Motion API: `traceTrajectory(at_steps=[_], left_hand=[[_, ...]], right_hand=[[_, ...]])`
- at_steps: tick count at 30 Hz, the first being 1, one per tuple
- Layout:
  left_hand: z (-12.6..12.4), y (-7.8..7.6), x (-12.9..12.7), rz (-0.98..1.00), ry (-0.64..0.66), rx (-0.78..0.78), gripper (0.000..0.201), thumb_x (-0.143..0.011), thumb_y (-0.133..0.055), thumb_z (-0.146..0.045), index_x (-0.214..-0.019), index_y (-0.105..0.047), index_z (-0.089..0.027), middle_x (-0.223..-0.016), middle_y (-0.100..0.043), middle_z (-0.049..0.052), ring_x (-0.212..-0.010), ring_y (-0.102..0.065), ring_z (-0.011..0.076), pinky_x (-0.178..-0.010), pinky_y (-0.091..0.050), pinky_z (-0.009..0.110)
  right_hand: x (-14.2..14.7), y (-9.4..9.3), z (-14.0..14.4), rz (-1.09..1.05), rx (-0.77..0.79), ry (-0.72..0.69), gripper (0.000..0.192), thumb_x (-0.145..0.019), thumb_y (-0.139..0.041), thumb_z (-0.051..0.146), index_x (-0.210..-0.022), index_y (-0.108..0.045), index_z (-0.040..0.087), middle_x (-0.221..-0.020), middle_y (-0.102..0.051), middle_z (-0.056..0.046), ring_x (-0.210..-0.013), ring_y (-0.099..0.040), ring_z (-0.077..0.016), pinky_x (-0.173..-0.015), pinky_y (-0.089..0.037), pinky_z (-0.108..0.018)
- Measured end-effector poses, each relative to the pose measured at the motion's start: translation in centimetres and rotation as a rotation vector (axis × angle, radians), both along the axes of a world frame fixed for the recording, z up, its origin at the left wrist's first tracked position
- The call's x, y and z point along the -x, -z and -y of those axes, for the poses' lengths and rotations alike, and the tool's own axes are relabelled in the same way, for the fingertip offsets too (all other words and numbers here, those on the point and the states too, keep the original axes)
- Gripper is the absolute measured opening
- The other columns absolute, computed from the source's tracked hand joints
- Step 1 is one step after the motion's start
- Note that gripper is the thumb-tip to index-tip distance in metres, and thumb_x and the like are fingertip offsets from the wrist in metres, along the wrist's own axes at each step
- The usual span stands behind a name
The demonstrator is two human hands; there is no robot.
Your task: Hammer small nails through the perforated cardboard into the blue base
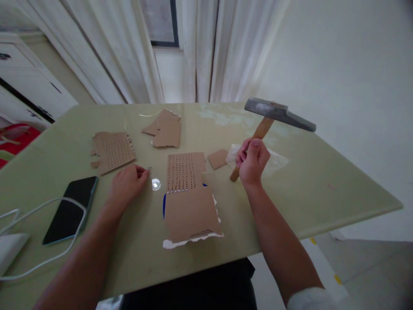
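Overhanging table edge (290,239): cardboard (190,202)

Soft window daylight, warped blurry edges

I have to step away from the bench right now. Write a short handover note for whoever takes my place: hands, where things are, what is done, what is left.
Right hand: gripping the wooden handle of the hammer, head raised above the table.
Left hand: resting on the table, fingertips pinching something tiny, seemingly a small nail, left of the cardboard piece.
Done: that cardboard already carries rows of punched holes across its upper part; a second perforated piece lies further left.
Left: the lower part of the front piece has no holes.
Nearby: torn cardboard scraps, a phone with a white cable.
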State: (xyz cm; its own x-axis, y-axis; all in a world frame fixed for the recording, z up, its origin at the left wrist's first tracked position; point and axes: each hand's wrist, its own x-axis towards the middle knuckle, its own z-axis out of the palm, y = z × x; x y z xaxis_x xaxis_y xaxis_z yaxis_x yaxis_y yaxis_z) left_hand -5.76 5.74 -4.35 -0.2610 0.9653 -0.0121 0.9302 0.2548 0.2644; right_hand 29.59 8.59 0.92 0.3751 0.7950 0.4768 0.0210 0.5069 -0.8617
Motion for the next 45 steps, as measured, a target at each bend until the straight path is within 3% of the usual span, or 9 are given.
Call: traceTrajectory(at_steps=[6, 9, 14, 17, 20, 24, 28, 36, 45], left_hand=[[0.0, 0.1, -0.7, 0.031, 0.028, -0.092, 0.030, -0.096, -0.048, -0.040, -0.096, -0.069, -0.020, -0.109, -0.079, 0.023, -0.115, -0.072, 0.0449, -0.105, -0.054, 0.058], [0.4, -0.5, -1.6, 0.132, -0.002, -0.224, 0.030, -0.096, -0.051, -0.042, -0.104, -0.069, -0.018, -0.107, -0.077, 0.019, -0.110, -0.072, 0.0389, -0.103, -0.055, 0.053], [2.6, -3.8, -5.0, 0.626, 0.115, -0.401, 0.042, -0.099, -0.061, -0.053, -0.125, -0.073, -0.021, -0.103, -0.079, 0.007, -0.089, -0.072, 0.0233, -0.078, -0.057, 0.034], [3.6, -6.2, -7.5, 0.819, 0.238, -0.470, 0.027, -0.096, -0.073, -0.048, -0.109, -0.079, -0.024, -0.104, -0.082, 0.004, -0.094, -0.075, 0.0211, -0.087, -0.060, 0.033], [3.7, -7.1, -9.2, 0.920, 0.400, -0.438, 0.021, -0.093, -0.081, -0.043, -0.099, -0.080, -0.022, -0.095, -0.083, 0.004, -0.088, -0.075, 0.0197, -0.082, -0.060, 0.031], [3.6, -6.0, -9.6, 0.929, 0.481, -0.403, 0.019, -0.093, -0.083, -0.041, -0.095, -0.083, -0.021, -0.088, -0.083, 0.004, -0.076, -0.072, 0.0171, -0.067, -0.054, 0.027], [4.4, -5.0, -9.1, 0.878, 0.500, -0.398, 0.015, -0.094, -0.084, -0.038, -0.095, -0.086, -0.023, -0.090, -0.084, 0.004, -0.076, -0.072, 0.0169, -0.066, -0.053, 0.027], [4.9, -5.7, -9.0, 0.761, 0.631, -0.428, 0.007, -0.096, -0.082, -0.027, -0.099, -0.088, -0.026, -0.085, -0.080, 0.002, -0.068, -0.063, 0.0123, -0.060, -0.048, 0.024], [5.2, -6.0, -9.2, 0.727, 0.651, -0.445, 0.008, -0.097, -0.081, -0.023, -0.098, -0.088, -0.026, -0.085, -0.080, 0.001, -0.068, -0.062, 0.0112, -0.061, -0.050, 0.021]], right_hand=[[-0.1, 0.5, -0.1, 0.036, -0.002, -0.021, 0.061, -0.102, -0.049, 0.084, -0.079, -0.045, 0.028, -0.059, -0.034, 0.009, -0.043, -0.031, -0.0095, -0.040, -0.028, -0.025], [-0.2, 1.0, -0.1, 0.048, -0.019, -0.025, 0.059, -0.104, -0.049, 0.081, -0.080, -0.046, 0.028, -0.061, -0.037, 0.008, -0.046, -0.034, -0.0103, -0.043, -0.031, -0.025], [-0.3, 1.4, -0.2, 0.044, -0.023, -0.036, 0.056, -0.106, -0.050, 0.077, -0.080, -0.048, 0.027, -0.061, -0.038, 0.008, -0.047, -0.036, -0.0108, -0.045, -0.032, -0.026], [-0.2, 1.3, -0.2, 0.003, -0.038, -0.054, 0.056, -0.106, -0.053, 0.076, -0.079, -0.048, 0.027, -0.061, -0.036, 0.008, -0.046, -0.033, -0.0105, -0.044, -0.029, -0.026], [-0.1, 1.1, -0.2, -0.026, -0.042, -0.053, 0.057, -0.104, -0.056, 0.078, -0.078, -0.048, 0.027, -0.060, -0.036, 0.008, -0.045, -0.031, -0.0099, -0.043, -0.028, -0.026], [0.0, 0.5, -0.1, -0.038, -0.018, -0.031, 0.061, -0.101, -0.056, 0.081, -0.077, -0.047, 0.027, -0.056, -0.034, 0.010, -0.042, -0.029, -0.0089, -0.040, -0.026, -0.025], [0.2, -0.1, -0.1, -0.064, -0.025, -0.033, 0.066, -0.097, -0.057, 0.087, -0.074, -0.045, 0.027, -0.054, -0.032, 0.011, -0.040, -0.027, -0.0075, -0.037, -0.024, -0.023], [0.2, -0.1, 0.0, -0.059, -0.039, -0.012, 0.064, -0.097, -0.061, 0.085, -0.074, -0.048, 0.026, -0.054, -0.034, 0.011, -0.040, -0.028, -0.0073, -0.036, -0.024, -0.023], [0.3, -0.1, -0.1, -0.032, -0.065, 0.001, 0.062, -0.098, -0.062, 0.083, -0.074, -0.048, 0.026, -0.053, -0.033, 0.011, -0.039, -0.028, -0.0077, -0.035, -0.024, -0.022]])
